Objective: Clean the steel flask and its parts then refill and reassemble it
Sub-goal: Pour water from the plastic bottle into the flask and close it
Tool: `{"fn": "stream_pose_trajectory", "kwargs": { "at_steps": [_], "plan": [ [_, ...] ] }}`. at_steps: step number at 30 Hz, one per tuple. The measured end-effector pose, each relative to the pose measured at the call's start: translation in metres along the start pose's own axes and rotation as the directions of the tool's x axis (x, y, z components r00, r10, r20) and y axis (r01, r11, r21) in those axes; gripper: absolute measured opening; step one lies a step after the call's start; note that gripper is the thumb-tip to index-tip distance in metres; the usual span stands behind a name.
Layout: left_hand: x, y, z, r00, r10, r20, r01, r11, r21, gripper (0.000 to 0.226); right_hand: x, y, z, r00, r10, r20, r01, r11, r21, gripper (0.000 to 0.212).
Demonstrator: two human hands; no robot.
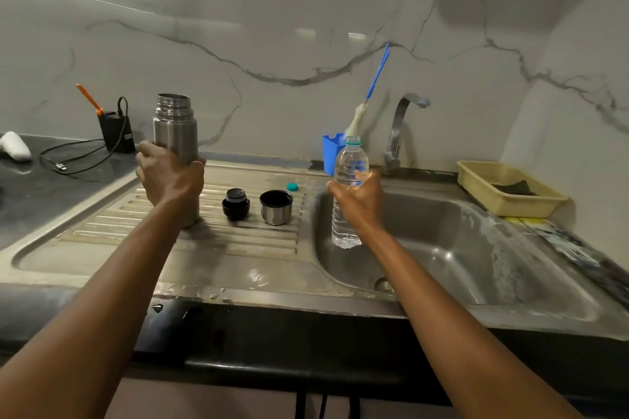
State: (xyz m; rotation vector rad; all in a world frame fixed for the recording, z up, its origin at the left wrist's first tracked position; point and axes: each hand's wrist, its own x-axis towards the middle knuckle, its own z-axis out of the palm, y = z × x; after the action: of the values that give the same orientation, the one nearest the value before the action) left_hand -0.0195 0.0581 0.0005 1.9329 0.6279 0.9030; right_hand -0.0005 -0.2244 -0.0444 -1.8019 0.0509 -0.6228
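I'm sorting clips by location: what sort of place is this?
Most likely a home kitchen: a steel sink with ribbed drainboard, a tap against a marble-look wall, and a bottle brush standing in a blue holder.

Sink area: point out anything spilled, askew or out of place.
Water lies splashed along the sink's front rim and the counter by the basin. The teal bottle cap sits loose on the drainboard. Nothing looks damaged.

Legible text: none. Clear plastic water bottle: label band present, printing too blurred to read. Black box-shaped device on the dark desk: small reddish mark on its front, illegible. No numbers or signs readable elsewhere.
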Motion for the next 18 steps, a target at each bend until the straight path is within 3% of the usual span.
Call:
{"fn": "stream_pose_trajectory", "kwargs": {
  "at_steps": [9, 18],
  "plan": [
    [-0.052, 0.070, 0.002, 0.978, 0.205, 0.031, -0.203, 0.978, -0.048, 0.071, 0.003, -0.030, -0.056, 0.999, -0.031, -0.032, 0.030, 0.999, -0.012, 0.042],
    [-0.103, 0.161, 0.001, 0.895, 0.446, 0.013, -0.445, 0.894, -0.052, 0.066, 0.013, -0.050, -0.143, 0.995, -0.036, -0.092, 0.028, 0.996, -0.084, 0.053]
  ]
}}
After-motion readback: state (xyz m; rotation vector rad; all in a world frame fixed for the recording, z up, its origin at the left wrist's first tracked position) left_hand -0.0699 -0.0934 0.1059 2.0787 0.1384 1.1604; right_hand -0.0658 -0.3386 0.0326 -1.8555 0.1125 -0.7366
